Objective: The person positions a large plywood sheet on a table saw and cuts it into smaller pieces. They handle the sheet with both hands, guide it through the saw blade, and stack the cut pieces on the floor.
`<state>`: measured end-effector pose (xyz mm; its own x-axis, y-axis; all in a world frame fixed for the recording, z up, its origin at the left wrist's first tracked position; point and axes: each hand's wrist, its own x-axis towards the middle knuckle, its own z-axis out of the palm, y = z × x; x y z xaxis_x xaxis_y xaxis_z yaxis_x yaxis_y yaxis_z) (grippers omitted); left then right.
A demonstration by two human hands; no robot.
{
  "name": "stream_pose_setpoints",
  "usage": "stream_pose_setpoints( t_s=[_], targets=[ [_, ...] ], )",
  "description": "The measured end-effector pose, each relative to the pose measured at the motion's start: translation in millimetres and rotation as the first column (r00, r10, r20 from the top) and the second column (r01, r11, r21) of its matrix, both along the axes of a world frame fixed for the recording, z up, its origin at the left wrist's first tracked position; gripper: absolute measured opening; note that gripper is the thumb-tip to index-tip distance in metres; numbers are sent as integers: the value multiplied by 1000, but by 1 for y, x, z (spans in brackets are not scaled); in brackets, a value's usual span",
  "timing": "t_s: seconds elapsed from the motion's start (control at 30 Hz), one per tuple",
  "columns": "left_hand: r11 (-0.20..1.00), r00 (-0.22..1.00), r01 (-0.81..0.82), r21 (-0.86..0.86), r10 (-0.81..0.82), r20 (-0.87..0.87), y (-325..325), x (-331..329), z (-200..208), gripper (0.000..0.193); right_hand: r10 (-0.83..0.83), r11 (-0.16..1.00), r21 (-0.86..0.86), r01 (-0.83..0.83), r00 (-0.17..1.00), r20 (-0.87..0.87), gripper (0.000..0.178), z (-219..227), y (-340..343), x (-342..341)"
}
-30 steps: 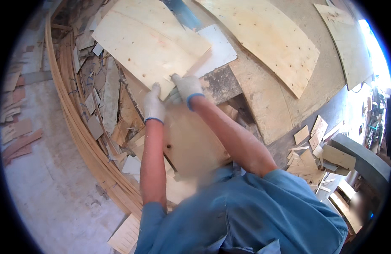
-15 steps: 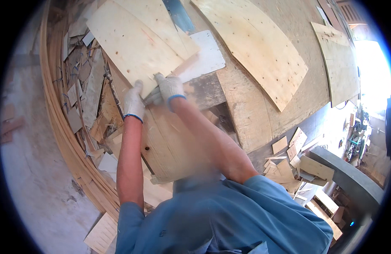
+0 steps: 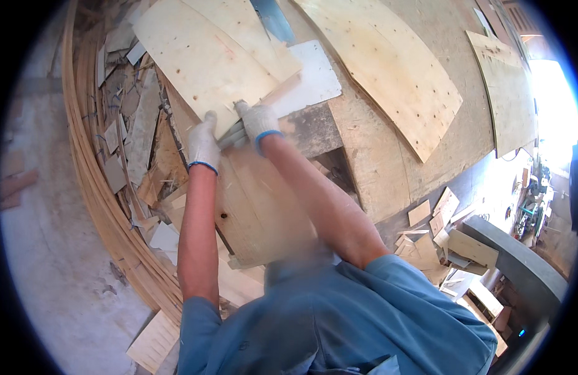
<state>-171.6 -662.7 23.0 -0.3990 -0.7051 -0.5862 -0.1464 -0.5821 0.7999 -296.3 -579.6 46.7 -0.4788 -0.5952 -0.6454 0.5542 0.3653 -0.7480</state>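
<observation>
Both my hands wear white knit gloves with blue cuffs. They grip the near corner of a pale plywood sheet [image 3: 201, 59], thumbs on top. My left hand [image 3: 204, 147] is closed on the corner's left side, its fingers hidden underneath. My right hand [image 3: 259, 122] is closed on the right side, with some fingers showing below the edge. Another thin wood sheet [image 3: 232, 22] overlaps this one toward the far right. A white panel [image 3: 315, 74] lies beside them, right of my right hand. Below my hands is a wooden board [image 3: 257, 206] with a dark knot.
A large knotty plywood sheet [image 3: 389, 69] lies on the worktable [image 3: 379, 178] to the right, with another sheet [image 3: 502, 94] beyond. Long wood strips [image 3: 104, 219] and scrap pieces [image 3: 139, 125] fill the left. More offcuts [image 3: 426, 253] lie near a grey curved machine part [image 3: 520, 259] at lower right.
The whole view has shifted slightly, so things sit a little farther right. Both hands keep their hold on the plywood sheet, with no clear movement against it.
</observation>
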Motion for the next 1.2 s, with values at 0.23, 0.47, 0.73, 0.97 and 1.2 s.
stream_pose_setpoints(
  t_s=[0.23, 0.47, 0.73, 0.97, 1.2],
  targets=[
    [998, 996, -53, -46, 56, 68, 17, 8, -1, 46, -10, 999, 37, 9, 1000, 13, 48, -2, 16, 10],
    [1000, 1000, -8, 12, 8, 14, 11, 4, 8, 44, -10, 1000, 20, 10, 999, 31, 45, -6, 9, 9],
    [999, 998, -50, 12, 49, 36, 23, -3, 24, 44, -59, 998, 3, 59, 995, 86, 45, -3, 12, 10],
    [1000, 996, 15, 27, -12, -84, 26, 28, -21, 47, 21, 999, 48, -15, 994, -109, 50, 0, 33, 20],
    [999, 1000, -21, -33, 21, -18, 29, 24, -27, 49, -63, 996, -49, 70, 989, 136, 44, 2, 37, 19]
  ],
)
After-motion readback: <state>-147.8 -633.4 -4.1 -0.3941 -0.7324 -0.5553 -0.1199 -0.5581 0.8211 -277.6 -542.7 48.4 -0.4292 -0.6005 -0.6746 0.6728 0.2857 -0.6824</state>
